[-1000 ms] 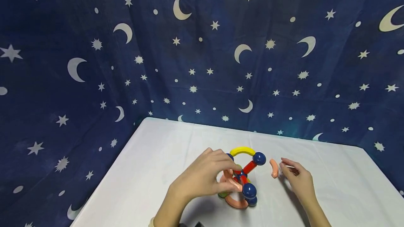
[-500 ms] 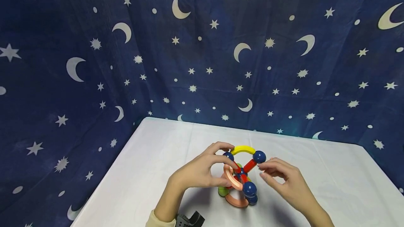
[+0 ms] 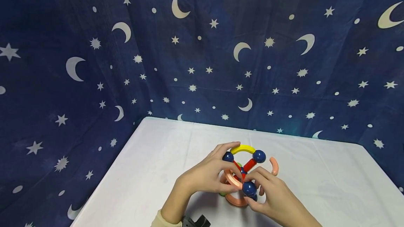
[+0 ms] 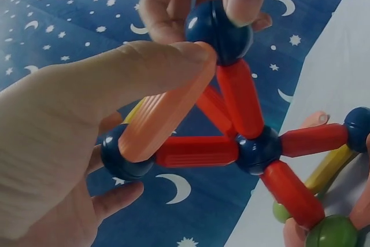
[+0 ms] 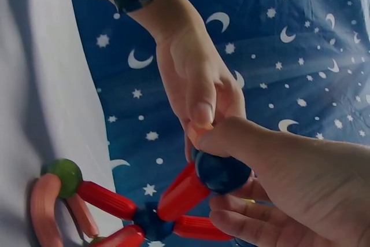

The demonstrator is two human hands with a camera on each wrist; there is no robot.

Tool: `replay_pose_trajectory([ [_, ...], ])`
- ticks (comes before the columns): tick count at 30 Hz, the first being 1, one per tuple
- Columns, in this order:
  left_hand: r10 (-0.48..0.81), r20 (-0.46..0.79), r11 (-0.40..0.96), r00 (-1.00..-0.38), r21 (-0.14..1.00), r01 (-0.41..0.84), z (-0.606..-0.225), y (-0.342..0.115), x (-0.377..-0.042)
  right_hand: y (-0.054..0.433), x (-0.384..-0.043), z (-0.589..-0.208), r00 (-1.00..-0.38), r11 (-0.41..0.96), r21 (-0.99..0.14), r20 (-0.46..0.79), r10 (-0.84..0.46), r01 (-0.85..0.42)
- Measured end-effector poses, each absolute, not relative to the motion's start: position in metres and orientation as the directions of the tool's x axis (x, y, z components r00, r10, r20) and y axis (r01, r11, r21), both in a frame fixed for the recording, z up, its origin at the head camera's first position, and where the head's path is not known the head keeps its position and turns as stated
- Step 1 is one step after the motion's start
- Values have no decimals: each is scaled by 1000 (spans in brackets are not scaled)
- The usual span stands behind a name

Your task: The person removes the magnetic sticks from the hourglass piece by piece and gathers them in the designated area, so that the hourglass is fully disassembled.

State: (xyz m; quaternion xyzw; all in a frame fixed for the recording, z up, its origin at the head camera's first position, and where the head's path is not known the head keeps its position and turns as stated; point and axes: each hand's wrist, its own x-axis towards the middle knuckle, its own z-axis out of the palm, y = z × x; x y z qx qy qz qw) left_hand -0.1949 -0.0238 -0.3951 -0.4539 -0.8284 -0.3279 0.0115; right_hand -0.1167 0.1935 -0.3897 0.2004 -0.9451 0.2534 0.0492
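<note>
A magnetic ball-and-rod toy frame stands on the table, its red rods (image 4: 241,99) joined at a central blue ball (image 4: 258,150). My left hand (image 3: 205,174) pinches a curved peach rod (image 4: 170,105) that bridges two blue balls; its thumb lies along the rod's upper end. From the other side, my right hand (image 3: 268,195) grips the front blue ball (image 3: 249,189) between thumb and fingers, where that rod's end meets it. A yellow curved rod (image 3: 243,149) arches at the back. Green balls (image 5: 65,177) and more peach rods (image 5: 46,209) form the lower part, half hidden by the hands.
One loose curved peach rod (image 3: 274,165) lies just right of the toy, behind my right hand. White cloth covers the table (image 3: 164,150). A dark blue star-and-moon curtain (image 3: 214,55) hangs behind and to the left. A black device (image 3: 196,221) sits on my left wrist.
My right hand has come from beside the loose peach rod, leftward and nearer, and now grips the front blue ball. My left hand stays on the curved rod, its fingers spread toward the yellow rod.
</note>
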Motion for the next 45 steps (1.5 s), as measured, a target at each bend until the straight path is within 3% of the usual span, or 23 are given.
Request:
replay_pose_trajectory([
  [10,745,358,375,-563,474,797,-399,-20,-195,185,-115,-398,-877,787,-405,330,-350,-466],
  [21,744,355,378,-566,475,795,-398,-19,-194,179,-118,-402,-850,826,-301,395,-347,-477],
  [38,747,362,376,-558,462,803,-397,-18,-194,176,-120,-409,-824,828,-287,469,-317,-482],
  [45,750,360,376,-554,457,806,-396,-18,-194,175,-120,-408,-846,845,-294,445,-293,-447],
])
